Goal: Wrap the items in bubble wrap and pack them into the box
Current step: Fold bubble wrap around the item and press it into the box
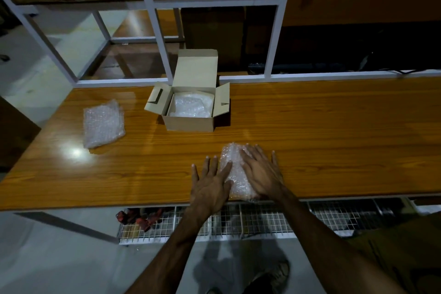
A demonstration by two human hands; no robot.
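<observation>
Near the tabletop front edge, left hand and right hand pressing flat, fingers straight, on a bubble-wrapped bundle, apparently mid-wrap. Farther left, another wrapped bundle, unpacked. Beyond, open box already holding bubble wrap.

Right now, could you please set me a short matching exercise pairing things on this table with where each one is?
Things:
1. cardboard box
2. bubble wrap bundle
3. bubble wrap sheet
4. bubble wrap lining

Places:
A. inside the open box
B. alone near the table's left end
C. at the near edge, under the left hand and right hand
D. mid-table toward the far edge, flaps open

Pairs: 1-D, 2-C, 3-B, 4-A
</observation>
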